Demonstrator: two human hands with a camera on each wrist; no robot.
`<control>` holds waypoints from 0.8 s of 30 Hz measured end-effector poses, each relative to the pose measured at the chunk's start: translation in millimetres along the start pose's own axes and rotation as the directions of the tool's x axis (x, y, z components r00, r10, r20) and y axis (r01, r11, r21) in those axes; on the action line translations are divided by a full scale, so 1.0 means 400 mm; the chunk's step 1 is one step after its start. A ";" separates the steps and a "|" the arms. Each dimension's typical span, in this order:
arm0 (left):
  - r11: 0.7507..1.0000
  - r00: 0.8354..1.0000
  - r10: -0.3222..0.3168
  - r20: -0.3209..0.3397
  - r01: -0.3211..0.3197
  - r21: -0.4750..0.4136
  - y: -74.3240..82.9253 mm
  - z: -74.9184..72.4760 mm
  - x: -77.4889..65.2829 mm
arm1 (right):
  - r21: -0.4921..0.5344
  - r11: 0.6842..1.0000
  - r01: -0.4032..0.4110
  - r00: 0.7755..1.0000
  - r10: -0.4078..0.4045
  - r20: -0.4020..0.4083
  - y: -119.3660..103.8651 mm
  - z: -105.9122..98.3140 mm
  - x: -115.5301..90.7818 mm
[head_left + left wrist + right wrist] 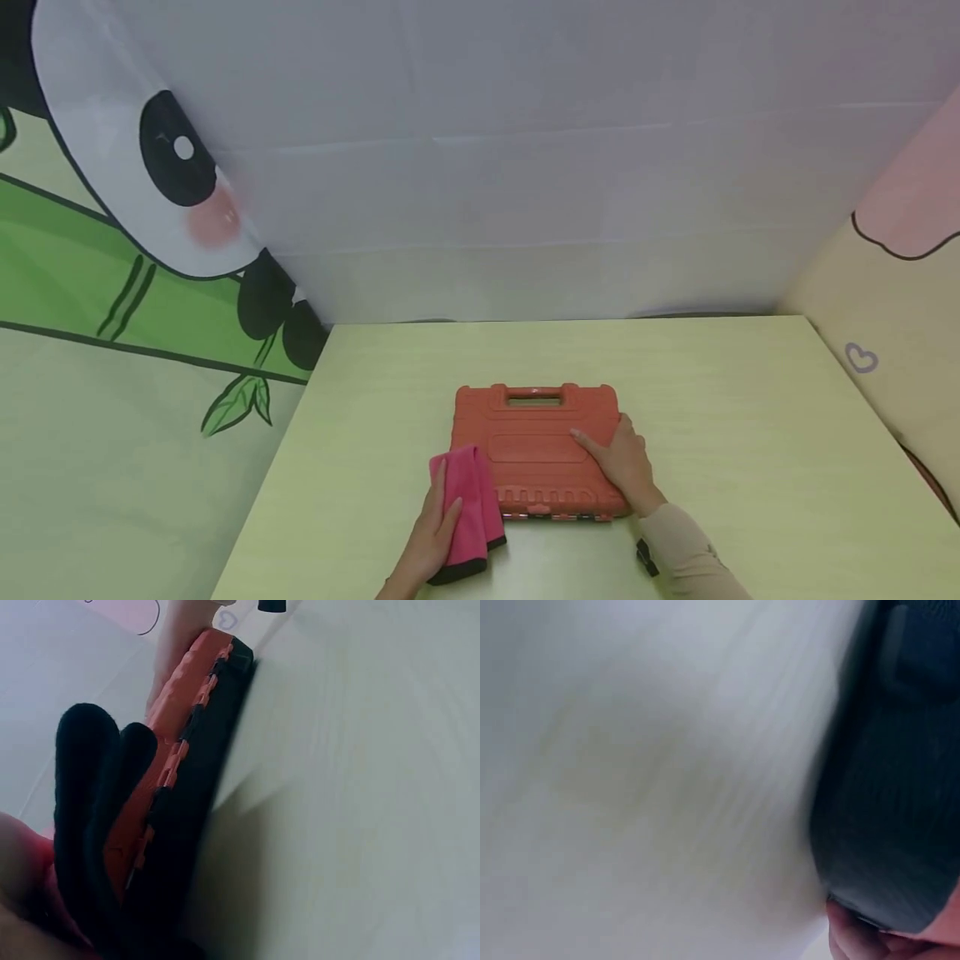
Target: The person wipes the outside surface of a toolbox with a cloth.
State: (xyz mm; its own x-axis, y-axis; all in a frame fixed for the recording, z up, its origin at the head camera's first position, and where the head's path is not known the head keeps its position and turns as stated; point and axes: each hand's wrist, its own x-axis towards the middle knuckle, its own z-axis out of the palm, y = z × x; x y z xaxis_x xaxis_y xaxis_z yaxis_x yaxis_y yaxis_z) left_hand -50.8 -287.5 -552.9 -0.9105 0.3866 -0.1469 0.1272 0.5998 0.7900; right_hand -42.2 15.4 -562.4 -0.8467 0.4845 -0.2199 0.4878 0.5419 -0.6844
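Note:
An orange plastic carrying case (532,458) with a built-in handle lies flat on the table, its latch side facing me. My left hand (432,533) holds a folded pink cloth (474,500) with black edging against the case's near left corner. In the left wrist view that black edging (82,772) stands in front of the case's orange latches and dark lower half (196,750). My right hand (626,462) grips the right side of the case, thumb on the lid. Its fingertips (851,934) show by the dark side wall (892,802) in the right wrist view.
The pale yellow table (375,392) extends around the case on all sides. A grey-white printed wall sheet (525,208) rises behind it, with printed panels left and right. A small black device (647,558) sits at my right wrist.

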 end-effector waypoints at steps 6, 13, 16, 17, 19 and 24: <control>0.999 0.999 0.039 -0.014 -0.039 -0.028 -0.006 -0.016 0.049 | 0.009 0.999 0.031 0.999 -0.031 0.010 -0.002 -0.003 0.000; 0.994 0.994 0.108 0.033 -0.107 -0.021 -0.016 -0.053 0.194 | 0.017 0.999 0.033 0.999 -0.033 0.011 0.002 0.001 0.003; 0.984 0.985 0.166 0.046 -0.168 0.051 -0.010 -0.062 0.257 | 0.010 0.999 0.042 0.999 -0.042 0.007 0.004 0.004 0.005; 0.979 0.981 0.186 0.046 -0.189 0.079 -0.008 -0.063 0.275 | 0.010 0.999 0.045 0.999 -0.045 0.005 0.005 0.005 0.005; 0.967 0.974 0.221 0.042 -0.224 0.118 0.000 -0.064 0.305 | 0.012 0.999 0.052 0.999 -0.052 0.000 0.005 0.005 0.006; 0.951 0.965 0.261 0.017 -0.260 0.168 0.010 -0.060 0.354 | 0.014 0.999 0.049 0.999 -0.049 -0.010 0.006 0.002 0.007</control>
State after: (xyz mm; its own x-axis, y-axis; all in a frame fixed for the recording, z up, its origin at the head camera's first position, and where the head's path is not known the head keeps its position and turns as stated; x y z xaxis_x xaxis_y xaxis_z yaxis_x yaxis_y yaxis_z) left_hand -188.6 -247.1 -556.1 -0.8387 0.5419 0.0545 0.4241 0.5870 0.6896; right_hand -43.6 17.5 -565.2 -0.8674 0.4643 -0.1788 0.4424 0.5554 -0.7042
